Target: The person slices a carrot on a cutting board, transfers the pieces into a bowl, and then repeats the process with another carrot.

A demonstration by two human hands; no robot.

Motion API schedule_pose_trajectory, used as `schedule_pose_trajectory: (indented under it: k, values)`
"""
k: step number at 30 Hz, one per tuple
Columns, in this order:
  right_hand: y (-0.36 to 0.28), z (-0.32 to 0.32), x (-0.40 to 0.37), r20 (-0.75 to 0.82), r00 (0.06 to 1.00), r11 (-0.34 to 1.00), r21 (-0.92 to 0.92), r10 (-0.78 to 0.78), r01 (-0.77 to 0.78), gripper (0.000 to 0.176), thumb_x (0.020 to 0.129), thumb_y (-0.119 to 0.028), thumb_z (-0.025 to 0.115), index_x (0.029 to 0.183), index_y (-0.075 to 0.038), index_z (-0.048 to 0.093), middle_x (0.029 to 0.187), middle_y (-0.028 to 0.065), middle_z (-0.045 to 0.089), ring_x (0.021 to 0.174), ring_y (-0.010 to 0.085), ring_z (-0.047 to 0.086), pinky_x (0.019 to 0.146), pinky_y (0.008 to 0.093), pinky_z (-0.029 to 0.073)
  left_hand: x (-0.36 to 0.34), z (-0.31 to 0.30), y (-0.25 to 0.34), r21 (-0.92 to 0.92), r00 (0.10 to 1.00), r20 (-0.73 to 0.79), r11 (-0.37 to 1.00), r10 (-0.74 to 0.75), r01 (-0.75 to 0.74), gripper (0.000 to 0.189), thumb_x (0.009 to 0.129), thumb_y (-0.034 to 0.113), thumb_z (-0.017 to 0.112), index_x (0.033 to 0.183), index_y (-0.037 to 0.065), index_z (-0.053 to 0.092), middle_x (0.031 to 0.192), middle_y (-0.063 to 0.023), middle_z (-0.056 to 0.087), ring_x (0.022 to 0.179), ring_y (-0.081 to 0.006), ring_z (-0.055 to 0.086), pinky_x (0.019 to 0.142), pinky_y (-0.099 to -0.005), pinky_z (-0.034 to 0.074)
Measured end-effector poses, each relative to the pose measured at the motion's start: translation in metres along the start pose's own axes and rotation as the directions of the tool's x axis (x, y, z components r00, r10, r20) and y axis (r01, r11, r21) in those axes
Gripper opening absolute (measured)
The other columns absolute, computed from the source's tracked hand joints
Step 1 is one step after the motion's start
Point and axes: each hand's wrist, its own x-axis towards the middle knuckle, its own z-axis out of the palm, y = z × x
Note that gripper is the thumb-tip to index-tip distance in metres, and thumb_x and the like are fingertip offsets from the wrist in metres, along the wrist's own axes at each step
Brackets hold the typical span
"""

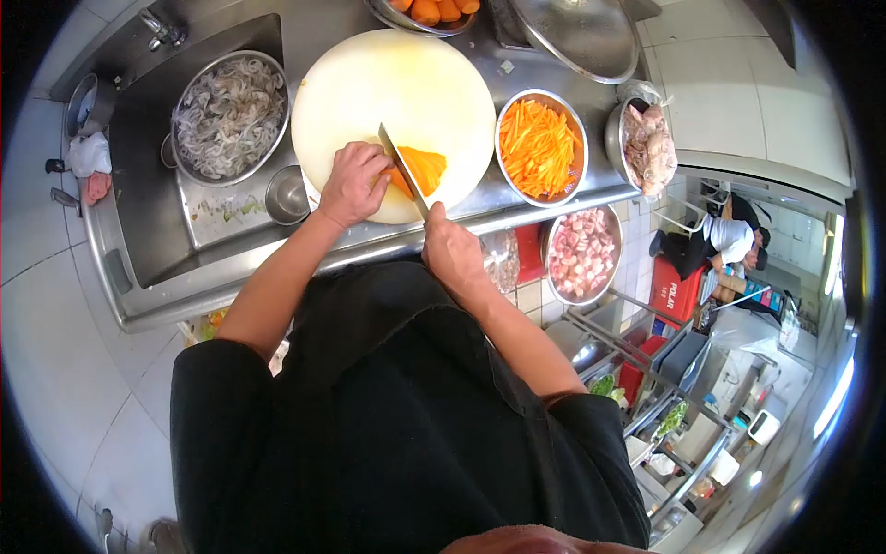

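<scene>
Pinning the carrot (426, 168) near the board's (397, 83) near edge, the left hand (353, 185) curls closed over its left end. The right hand (452, 251), fisted round the knife (403, 173) handle, sits nearer the body. The blade slants far-left across the carrot, just right of the left fingers. A bowl of strips (540, 148) stands to the right.

Black short-sleeved top, forearms bare, no gloves.
</scene>
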Motion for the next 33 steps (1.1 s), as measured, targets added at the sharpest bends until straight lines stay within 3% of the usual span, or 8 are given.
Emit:
schedule_pose_trajectory:
  k: [10, 14, 17, 20, 30, 33]
  values:
    - [-0.004, -0.049, -0.041, -0.01, 0.999, 0.999, -0.01, -0.035, 0.034, 0.014, 0.094, -0.005, 0.052, 0.106, 0.001, 0.052, 0.076, 0.0282, 0.071, 0.073, 0.0468, 0.073, 0.069, 0.0571, 0.058, -0.001, 0.003, 0.0, -0.009, 1.0, -0.025, 1.0, -0.006, 0.006, 0.024, 0.085, 0.009, 0.07, 0.108, 0.006, 0.068, 0.113, -0.0119, 0.063, 0.113, -0.0342, 0.058, 0.098, -0.0447, 0.043]
    - [-0.001, -0.04, -0.042, 0.02, 1.0, 1.0, 0.018, 0.005, -0.005, 0.014, 0.095, -0.006, 0.051, 0.107, 0.002, 0.052, 0.078, 0.0281, 0.071, 0.074, 0.0476, 0.072, 0.07, 0.0572, 0.058, -0.001, 0.002, 0.0, -0.014, 0.999, -0.047, 1.0, 0.007, -0.007, 0.024, 0.084, 0.008, 0.07, 0.108, 0.005, 0.068, 0.112, -0.0125, 0.063, 0.113, -0.0345, 0.058, 0.098, -0.0451, 0.043]
    - [0.008, -0.005, -0.012, 0.014, 0.999, 0.998, 0.027, -0.052, 0.052, 0.015, 0.096, -0.006, 0.049, 0.109, 0.003, 0.052, 0.08, 0.0281, 0.072, 0.077, 0.0476, 0.073, 0.071, 0.0563, 0.058, -0.006, 0.005, 0.001, -0.01, 0.999, -0.042, 1.0, 0.001, -0.001, 0.024, 0.084, 0.007, 0.07, 0.107, 0.004, 0.068, 0.112, -0.0127, 0.063, 0.112, -0.0349, 0.058, 0.099, -0.0455, 0.044]
    - [0.002, -0.006, -0.001, 0.048, 0.999, 1.0, 0.014, 0.027, -0.027, 0.017, 0.097, -0.005, 0.048, 0.11, 0.004, 0.053, 0.081, 0.0281, 0.072, 0.079, 0.0468, 0.073, 0.073, 0.0555, 0.058, -0.002, 0.002, -0.002, -0.026, 0.999, -0.043, 1.0, -0.015, 0.014, 0.022, 0.084, 0.007, 0.071, 0.105, 0.004, 0.068, 0.11, -0.013, 0.064, 0.111, -0.0355, 0.058, 0.099, -0.0454, 0.045]
    - [-0.003, -0.047, -0.035, -0.04, 0.996, 0.996, 0.017, -0.083, 0.084, 0.016, 0.089, -0.002, 0.056, 0.104, 0.003, 0.053, 0.075, 0.0275, 0.07, 0.072, 0.0466, 0.072, 0.068, 0.0569, 0.057, -0.003, 0.004, -0.004, -0.03, 0.997, -0.078, 0.999, -0.012, 0.01, 0.024, 0.085, 0.006, 0.071, 0.108, 0.004, 0.069, 0.111, -0.0127, 0.064, 0.111, -0.0347, 0.058, 0.099, -0.0439, 0.046]
    - [0.004, -0.039, -0.037, 0.001, 0.999, 0.999, 0.034, -0.04, 0.04, 0.014, 0.099, -0.011, 0.057, 0.102, 0.001, 0.049, 0.075, 0.0293, 0.069, 0.073, 0.0498, 0.07, 0.069, 0.0595, 0.054, -0.003, 0.004, -0.006, -0.032, 0.997, -0.078, 0.999, -0.007, 0.004, 0.024, 0.085, 0.007, 0.07, 0.109, 0.004, 0.069, 0.112, -0.0117, 0.064, 0.112, -0.0343, 0.058, 0.099, -0.0435, 0.046]
